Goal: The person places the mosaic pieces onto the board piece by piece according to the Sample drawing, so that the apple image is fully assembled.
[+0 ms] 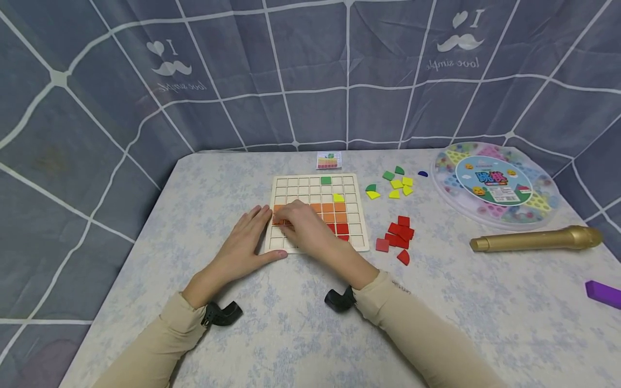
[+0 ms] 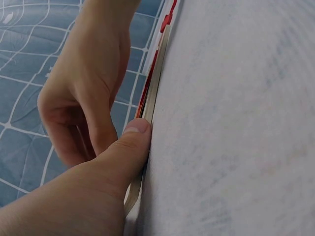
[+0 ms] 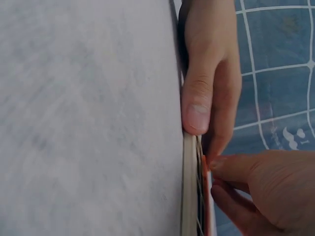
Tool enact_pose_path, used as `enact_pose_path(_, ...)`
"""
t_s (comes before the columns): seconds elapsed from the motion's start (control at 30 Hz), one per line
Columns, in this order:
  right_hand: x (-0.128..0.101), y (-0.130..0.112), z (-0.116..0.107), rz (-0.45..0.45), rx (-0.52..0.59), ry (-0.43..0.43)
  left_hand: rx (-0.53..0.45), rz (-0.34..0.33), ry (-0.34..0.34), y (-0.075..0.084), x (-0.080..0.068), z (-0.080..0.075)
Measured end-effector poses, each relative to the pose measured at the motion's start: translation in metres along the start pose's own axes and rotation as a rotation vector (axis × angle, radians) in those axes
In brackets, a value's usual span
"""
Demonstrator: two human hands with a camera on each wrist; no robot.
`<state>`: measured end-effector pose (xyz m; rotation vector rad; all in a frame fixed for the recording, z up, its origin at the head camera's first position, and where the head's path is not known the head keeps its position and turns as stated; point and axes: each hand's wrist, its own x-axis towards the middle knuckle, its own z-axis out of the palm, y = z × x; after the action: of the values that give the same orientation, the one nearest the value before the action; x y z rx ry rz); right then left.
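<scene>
A pale gridded board (image 1: 361, 231) lies on the table with orange tiles (image 1: 327, 207), red tiles (image 1: 342, 228), a yellow tile (image 1: 338, 198) and a green tile (image 1: 326, 180) in its squares. My left hand (image 1: 242, 245) rests against the board's left side, fingers extended, with the thumb (image 2: 133, 140) at the front edge. Reaching over the board's left part, my right hand (image 1: 308, 229) has curled fingers. Its thumb and forefinger pinch at an orange tile (image 3: 204, 169) near the left edge. The fingers partly hide that tile and the squares under the hand.
Right of the board lie loose red pieces (image 1: 401, 231), yellow pieces (image 1: 401, 186), green pieces (image 1: 389, 175) and a blue piece (image 1: 423, 174). A small picture card (image 1: 329, 160) is behind the board. Farther right are a round clear case (image 1: 495, 183), a gold microphone-shaped object (image 1: 533, 240) and a purple block (image 1: 604, 294).
</scene>
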<state>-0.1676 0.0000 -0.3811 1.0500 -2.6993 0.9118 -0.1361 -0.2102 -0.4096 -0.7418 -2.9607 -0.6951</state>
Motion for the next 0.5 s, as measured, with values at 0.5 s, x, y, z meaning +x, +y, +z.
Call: enact_pose_path(0.5, -0.055, 0.037, -0.064, 0.182, 0.071, -0.021, 0.011, -0.01, 0.009, 0.002, 0.0, 0.0)
